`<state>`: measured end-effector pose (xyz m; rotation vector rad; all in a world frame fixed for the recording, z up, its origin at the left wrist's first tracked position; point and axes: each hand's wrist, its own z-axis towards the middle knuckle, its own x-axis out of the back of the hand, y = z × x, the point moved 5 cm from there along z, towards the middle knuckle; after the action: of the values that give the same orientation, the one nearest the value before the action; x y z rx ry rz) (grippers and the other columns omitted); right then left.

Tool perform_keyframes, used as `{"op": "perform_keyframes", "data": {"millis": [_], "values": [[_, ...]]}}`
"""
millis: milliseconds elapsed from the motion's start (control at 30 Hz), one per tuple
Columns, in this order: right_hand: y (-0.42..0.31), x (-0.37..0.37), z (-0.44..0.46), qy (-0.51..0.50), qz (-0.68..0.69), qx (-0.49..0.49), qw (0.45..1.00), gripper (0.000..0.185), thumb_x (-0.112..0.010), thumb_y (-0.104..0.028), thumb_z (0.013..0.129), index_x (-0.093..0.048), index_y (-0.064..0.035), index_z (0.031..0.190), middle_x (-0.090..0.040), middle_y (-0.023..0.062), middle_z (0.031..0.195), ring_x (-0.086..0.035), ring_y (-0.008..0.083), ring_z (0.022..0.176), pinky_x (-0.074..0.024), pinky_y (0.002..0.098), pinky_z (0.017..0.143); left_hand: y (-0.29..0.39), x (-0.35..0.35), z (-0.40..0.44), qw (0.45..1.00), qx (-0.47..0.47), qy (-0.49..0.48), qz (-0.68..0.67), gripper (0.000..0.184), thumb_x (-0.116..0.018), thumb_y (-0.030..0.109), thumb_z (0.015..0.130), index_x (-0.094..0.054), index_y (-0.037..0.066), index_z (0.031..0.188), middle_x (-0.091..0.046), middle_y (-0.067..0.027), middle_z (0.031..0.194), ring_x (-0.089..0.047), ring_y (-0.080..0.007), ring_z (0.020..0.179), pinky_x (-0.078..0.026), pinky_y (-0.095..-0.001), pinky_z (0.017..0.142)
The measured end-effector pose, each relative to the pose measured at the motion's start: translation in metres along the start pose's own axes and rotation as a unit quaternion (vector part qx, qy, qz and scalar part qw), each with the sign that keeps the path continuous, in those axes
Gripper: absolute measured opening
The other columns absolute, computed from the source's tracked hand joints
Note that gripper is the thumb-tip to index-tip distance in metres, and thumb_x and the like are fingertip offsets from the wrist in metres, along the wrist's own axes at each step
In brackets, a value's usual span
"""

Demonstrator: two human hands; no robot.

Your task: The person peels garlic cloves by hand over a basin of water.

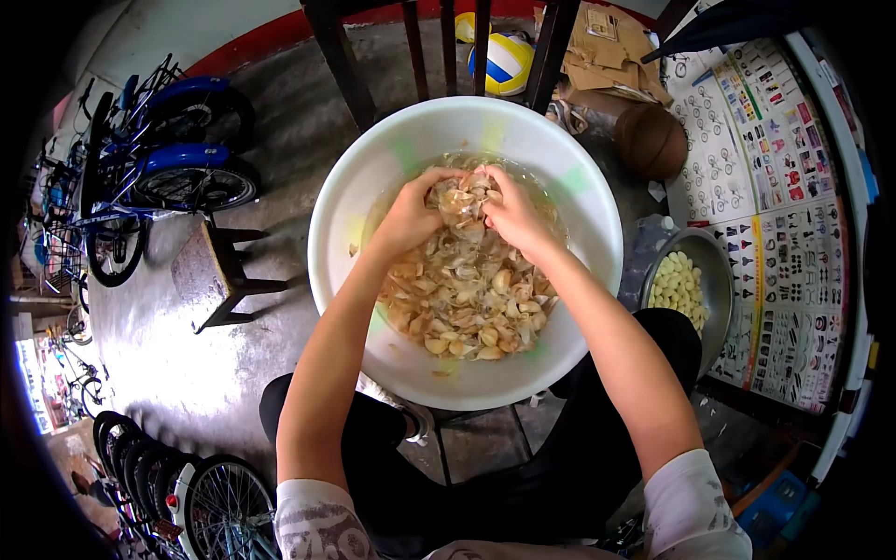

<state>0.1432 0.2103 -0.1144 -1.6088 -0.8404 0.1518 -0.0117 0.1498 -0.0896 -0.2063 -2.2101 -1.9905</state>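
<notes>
A large white basin (336, 247) stands in front of me, partly filled with water, loose papery skins and garlic cloves (490, 336). At the far side of the basin, my left hand (417, 207) and my right hand (513, 210) meet around a clump of garlic skins (461, 203). The fingers of both hands curl into the clump, and their tips are partly hidden by it. To the right, a metal bowl (714, 280) holds peeled garlic cloves (679, 289).
A wooden stool (201, 271) and bicycles (187, 168) stand to the left. Dark wooden bars (418, 56) rise behind the basin. Beyond are a volleyball (504, 63), a basketball (651, 142) and cardboard (602, 56). A printed sheet (793, 289) covers the right side.
</notes>
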Motion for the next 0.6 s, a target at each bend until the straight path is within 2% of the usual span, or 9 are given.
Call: {"op": "perform_keyframes", "data": {"millis": [67, 100, 167, 267, 300, 400, 433, 500, 600], "values": [[-0.002, -0.001, -0.006, -0.052, 0.22, -0.1, 0.969, 0.052, -0.051, 0.0, 0.093, -0.043, -0.0136, 0.143, -0.06, 0.0097, 0.1, -0.058, 0.0176, 0.076, -0.0495, 0.0328, 0.07, 0.005, 0.003, 0.0, 0.999, -0.035, -0.007, -0.001, 0.055, -0.06, -0.014, 0.076, -0.058, 0.003, 0.129, -0.063, -0.0089, 0.125, -0.058, -0.0174, 0.116, -0.045, -0.0315, 0.102], [-0.008, 0.001, -0.009, -0.051, 0.221, -0.099, 0.969, 0.052, -0.051, 0.0, 0.093, -0.043, -0.0136, 0.143, -0.06, 0.0097, 0.1, -0.058, 0.0176, 0.076, -0.0495, 0.0328, 0.07, 0.005, 0.004, 0.001, 0.999, -0.036, -0.008, 0.0, 0.055, -0.06, -0.014, 0.076, -0.058, 0.003, 0.129, -0.063, -0.0089, 0.125, -0.058, -0.0174, 0.116, -0.045, -0.0315, 0.102], [-0.01, 0.001, -0.015, -0.036, 0.373, -0.171, 0.911, 0.051, -0.05, 0.002, 0.093, -0.045, -0.0119, 0.142, -0.053, 0.0023, 0.09, -0.046, 0.0091, 0.067, -0.0439, 0.0259, 0.063, 0.004, 0.007, 0.0, 0.999, -0.017, -0.019, -0.021, 0.055, -0.062, -0.013, 0.076, -0.058, 0.003, 0.129, -0.063, -0.0096, 0.126, -0.058, -0.0189, 0.118, -0.044, -0.0319, 0.102], [-0.007, -0.002, -0.014, -0.075, 0.457, -0.177, 0.869, 0.05, -0.044, 0.003, 0.093, -0.043, -0.0111, 0.142, -0.053, 0.0022, 0.087, -0.047, 0.0097, 0.066, -0.043, 0.0264, 0.063, 0.021, 0.015, -0.008, 1.0, 0.009, -0.027, -0.005, 0.056, -0.06, -0.014, 0.075, -0.059, 0.002, 0.128, -0.063, -0.0106, 0.127, -0.058, -0.0212, 0.12, -0.044, -0.0314, 0.102], [-0.008, 0.0, -0.012, -0.076, 0.457, -0.176, 0.869, 0.05, -0.044, 0.003, 0.093, -0.043, -0.0111, 0.142, -0.053, 0.0022, 0.087, -0.047, 0.0097, 0.066, -0.043, 0.0264, 0.063, 0.028, 0.019, -0.01, 0.999, 0.017, -0.03, 0.001, 0.056, -0.06, -0.014, 0.074, -0.06, 0.002, 0.128, -0.063, -0.011, 0.127, -0.058, -0.022, 0.121, -0.045, -0.0313, 0.102], [-0.015, 0.0, -0.009, -0.119, 0.47, -0.162, 0.859, 0.049, -0.044, 0.002, 0.094, -0.043, -0.011, 0.14, -0.054, 0.0018, 0.086, -0.048, 0.0097, 0.066, -0.0435, 0.0272, 0.063, 0.038, 0.028, -0.01, 0.96, -0.08, -0.061, 0.262, 0.065, -0.048, -0.021, 0.068, -0.062, 0.002, 0.127, -0.062, -0.0118, 0.132, -0.057, -0.0284, 0.123, -0.044, -0.0352, 0.104], [-0.016, 0.0, -0.009, -0.113, 0.454, -0.164, 0.868, 0.047, -0.044, 0.001, 0.094, -0.044, -0.0112, 0.14, -0.054, 0.0016, 0.085, -0.048, 0.0098, 0.066, -0.0434, 0.0273, 0.062, 0.034, 0.03, -0.011, 0.96, -0.078, -0.062, 0.261, 0.065, -0.048, -0.021, 0.068, -0.062, 0.002, 0.127, -0.062, -0.0118, 0.132, -0.057, -0.0284, 0.123, -0.044, -0.0352, 0.104], [-0.022, -0.002, -0.01, -0.109, 0.439, -0.167, 0.876, 0.046, -0.044, 0.001, 0.094, -0.045, -0.0114, 0.139, -0.054, 0.0014, 0.085, -0.048, 0.0099, 0.066, -0.0434, 0.0275, 0.062, 0.031, 0.029, -0.013, 0.939, -0.065, -0.098, 0.324, 0.045, -0.064, 0.004, 0.085, -0.06, 0.004, 0.129, -0.062, -0.0216, 0.126, -0.06, -0.0366, 0.116, -0.045, -0.04, 0.103], [-0.028, -0.001, -0.012, -0.077, 0.424, -0.19, 0.882, 0.043, -0.044, 0.0, 0.095, -0.048, -0.0113, 0.136, -0.054, 0.0011, 0.085, -0.048, 0.0102, 0.066, -0.0433, 0.0272, 0.062, 0.033, 0.02, -0.01, 0.972, 0.017, -0.06, 0.226, 0.047, -0.06, 0.009, 0.088, -0.056, 0.006, 0.134, -0.062, -0.0228, 0.126, -0.06, -0.0341, 0.117, -0.046, -0.0394, 0.101]]}}
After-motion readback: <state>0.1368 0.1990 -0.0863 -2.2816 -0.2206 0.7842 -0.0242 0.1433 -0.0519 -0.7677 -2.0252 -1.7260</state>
